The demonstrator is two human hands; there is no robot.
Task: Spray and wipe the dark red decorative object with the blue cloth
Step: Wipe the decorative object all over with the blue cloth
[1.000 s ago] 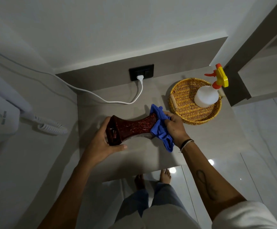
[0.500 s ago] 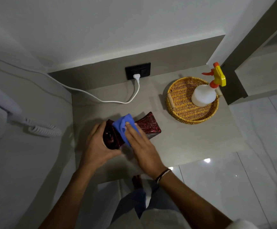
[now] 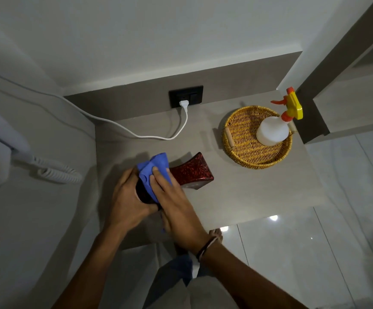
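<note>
We see the dark red decorative object [image 3: 191,173] lying on its side on the desk [image 3: 248,188], toward the left part of the surface, its flared, speckled end pointing right toward the wicker basket [image 3: 243,150] and its other end buried between our two hands. Our left hand [image 3: 128,201] is curled around that near end, fingers wrapped over it and thumb underneath, gripping it firmly. Our right hand [image 3: 176,206] lies mostly flat, fingers stretched out, pressing the blue cloth [image 3: 153,172] down onto the object's narrow middle; the cloth bunches up above the fingertips and a strip of it trails down between the two hands. A dark band circles the right wrist. The basket sits well apart from the object, at the right rear of the desk, and the white spray bottle [image 3: 272,130] with its yellow and orange trigger head rests inside it against the far rim. At the back wall, a white plug sits in a black socket [image 3: 186,99], and its white cable [image 3: 123,128] loops across the desk and runs off to the left. A coiled white cord [image 3: 58,175] hangs at the left edge of the view.
</note>
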